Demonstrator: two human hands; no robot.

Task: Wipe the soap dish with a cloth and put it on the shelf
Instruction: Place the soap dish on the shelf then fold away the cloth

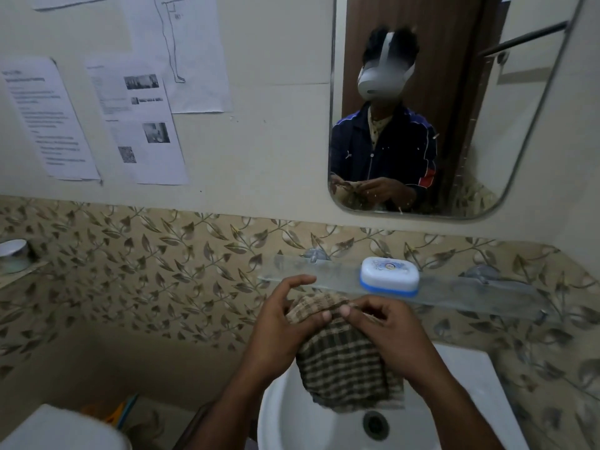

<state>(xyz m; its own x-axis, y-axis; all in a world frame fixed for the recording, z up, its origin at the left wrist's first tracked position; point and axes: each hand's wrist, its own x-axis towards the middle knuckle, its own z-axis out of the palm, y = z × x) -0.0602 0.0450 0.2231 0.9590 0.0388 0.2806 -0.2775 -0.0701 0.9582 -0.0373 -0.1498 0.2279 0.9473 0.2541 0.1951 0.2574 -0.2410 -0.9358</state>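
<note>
A: Soap dish (389,276), where is it seen?
B: It is set flat on the glass shelf (480,295), lid closed, below the mirror (454,125).
A: Cloth (344,358)?
B: It is held bunched over the sink (311,427), well apart from the dish.
A: Fingers?
B: Left hand (285,329): cloth is pinched by the thumb, other fingers spread wide. Right hand (386,332): fingers are curled tight on the cloth edge

Both forearms reach forward and meet in front of the body. The left hand (285,323) curls, thumb pressed inward, fingers partly lifted. The right hand (386,332) faces it, thumb and forefinger pinched together, their tips almost touching.
</note>
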